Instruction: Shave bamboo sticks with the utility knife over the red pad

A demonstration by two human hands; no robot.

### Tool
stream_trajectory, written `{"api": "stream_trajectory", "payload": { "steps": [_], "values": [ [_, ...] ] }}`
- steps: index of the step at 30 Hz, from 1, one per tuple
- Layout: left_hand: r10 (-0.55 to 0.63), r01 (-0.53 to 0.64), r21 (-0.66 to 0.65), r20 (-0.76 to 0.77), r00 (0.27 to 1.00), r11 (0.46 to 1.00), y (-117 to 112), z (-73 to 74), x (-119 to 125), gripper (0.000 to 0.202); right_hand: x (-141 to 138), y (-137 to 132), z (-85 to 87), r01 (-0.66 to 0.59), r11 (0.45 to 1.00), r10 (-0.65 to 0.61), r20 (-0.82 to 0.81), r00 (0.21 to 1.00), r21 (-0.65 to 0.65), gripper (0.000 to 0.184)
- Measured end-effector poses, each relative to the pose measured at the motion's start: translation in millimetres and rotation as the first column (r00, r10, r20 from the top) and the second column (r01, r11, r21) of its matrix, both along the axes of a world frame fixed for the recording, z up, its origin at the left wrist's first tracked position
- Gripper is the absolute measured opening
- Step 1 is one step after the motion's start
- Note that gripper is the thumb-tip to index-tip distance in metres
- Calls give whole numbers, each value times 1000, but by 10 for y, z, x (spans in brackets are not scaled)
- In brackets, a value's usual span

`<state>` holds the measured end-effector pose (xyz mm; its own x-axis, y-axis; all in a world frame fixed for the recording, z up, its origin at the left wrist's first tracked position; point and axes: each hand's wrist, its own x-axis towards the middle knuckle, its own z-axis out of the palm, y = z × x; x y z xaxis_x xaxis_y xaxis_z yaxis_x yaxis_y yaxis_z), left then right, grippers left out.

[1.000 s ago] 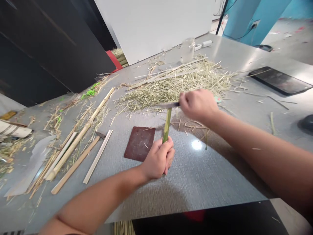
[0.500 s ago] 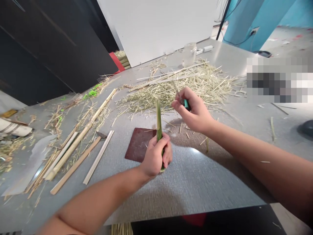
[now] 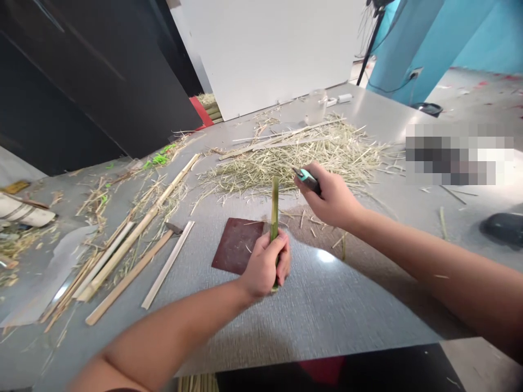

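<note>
My left hand [image 3: 267,261] is closed around a green bamboo strip [image 3: 275,204], which stands nearly upright with its pale-streaked upper part above my fist. To the right and farther up, my right hand [image 3: 329,193] grips a teal-and-black utility knife [image 3: 308,179]. Its tip points up and left, apart from the strip. Partly behind my left hand lies a dark red square sheet [image 3: 237,245] on the grey table [image 3: 327,316]. A heap of thin bamboo shavings [image 3: 318,152] spreads beyond both hands.
At left lie a hammer [image 3: 131,277], a pale flat strip [image 3: 168,265], a long bamboo pole [image 3: 139,228] and a translucent sheet [image 3: 57,277]. A clear plastic cup [image 3: 316,108] stands behind the shavings. A dark rounded object [image 3: 504,228] sits at right.
My right hand has turned, so the knife's teal body now shows and a thin pale piece near the fingers no longer does. The view has shifted slightly.
</note>
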<state>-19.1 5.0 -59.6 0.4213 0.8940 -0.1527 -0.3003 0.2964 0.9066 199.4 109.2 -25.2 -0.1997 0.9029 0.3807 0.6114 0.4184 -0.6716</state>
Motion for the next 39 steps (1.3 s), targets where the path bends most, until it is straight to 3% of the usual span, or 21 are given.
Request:
{"api": "stream_trajectory", "payload": {
  "steps": [5, 8, 11, 19, 25, 29, 32, 34, 36, 39],
  "values": [
    [-63, 63, -3, -97, 993, 998, -5, 6, 0, 51, 256, -225, -21, 7, 998, 10, 260, 965, -64, 31],
    [-90, 89, -9, -167, 982, 996, -44, 57, -4, 53, 346, -287, -73, -53, 999, 50, 317, 947, 2, 50],
    [-94, 97, 4, -230, 969, 995, -82, 108, -8, 54, 341, -329, -70, -88, 996, 85, 350, 933, -7, 72],
    [-122, 111, -58, -252, 960, 992, -121, 155, -27, 53, 226, -462, -17, -214, 973, 231, 445, 865, -90, 95],
    [-170, 154, -87, -217, 961, 984, -112, 209, -28, 51, 219, -432, -49, -113, 993, 111, 522, 846, -29, 106],
    [-197, 182, -86, -220, 956, 980, -143, 223, -44, 50, 344, -214, 19, 9, 999, 15, 498, 867, -47, 98],
    [-274, 257, -104, -229, 934, 961, -192, 208, -61, 54, 539, -18, 113, 276, 960, -230, 431, 873, -46, 81],
    [-297, 284, -87, -234, 926, 955, -204, 187, -64, 56, 637, 34, 155, 389, 920, -383, 317, 868, 44, 73],
    [-251, 245, -56, -203, 946, 968, -186, 163, -54, 54, 652, -4, 160, 363, 928, -373, 229, 899, 85, 70],
    [-148, 141, -60, -133, 980, 988, -134, 141, -21, 52, 527, -167, 94, 157, 987, -158, 238, 958, 23, 71]
  ]
}}
